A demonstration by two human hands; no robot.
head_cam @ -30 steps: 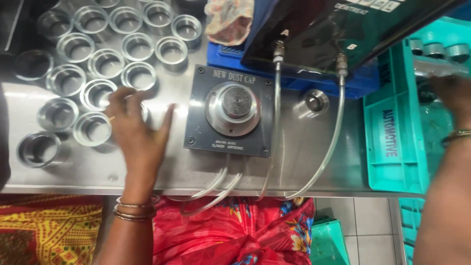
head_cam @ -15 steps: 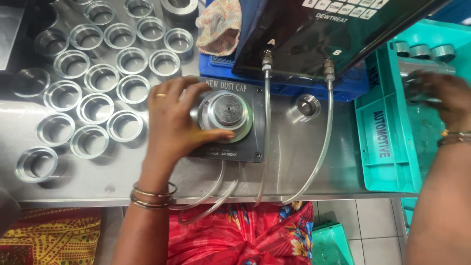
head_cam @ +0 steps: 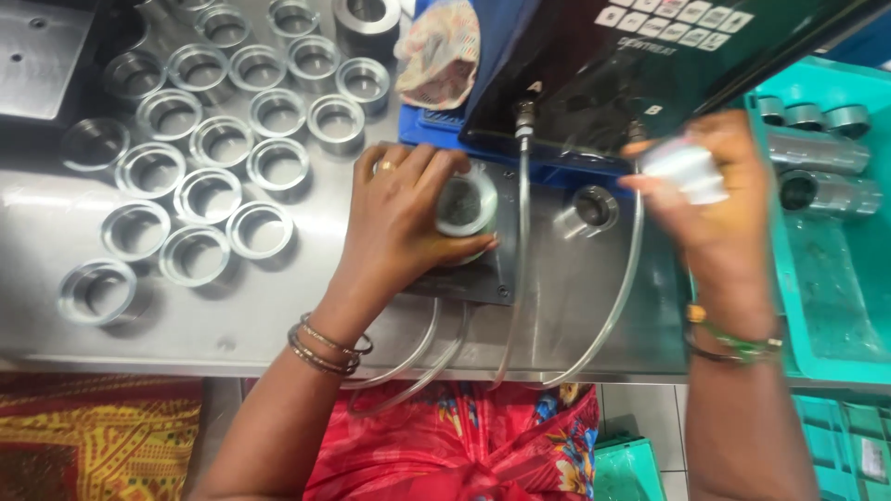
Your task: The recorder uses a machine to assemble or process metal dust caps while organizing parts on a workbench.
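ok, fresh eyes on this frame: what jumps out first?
The left hand wraps a metal ring seated on the dark fixture plate at centre. To its left, rows of shiny metal rings cover the steel bench. On the right, the right hand holds another, blurred metal part beside a teal crate, under a dark tester box with clear hoses hanging from it.

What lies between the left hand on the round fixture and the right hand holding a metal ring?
In the head view, a clear tube and a small round metal socket lie between them.
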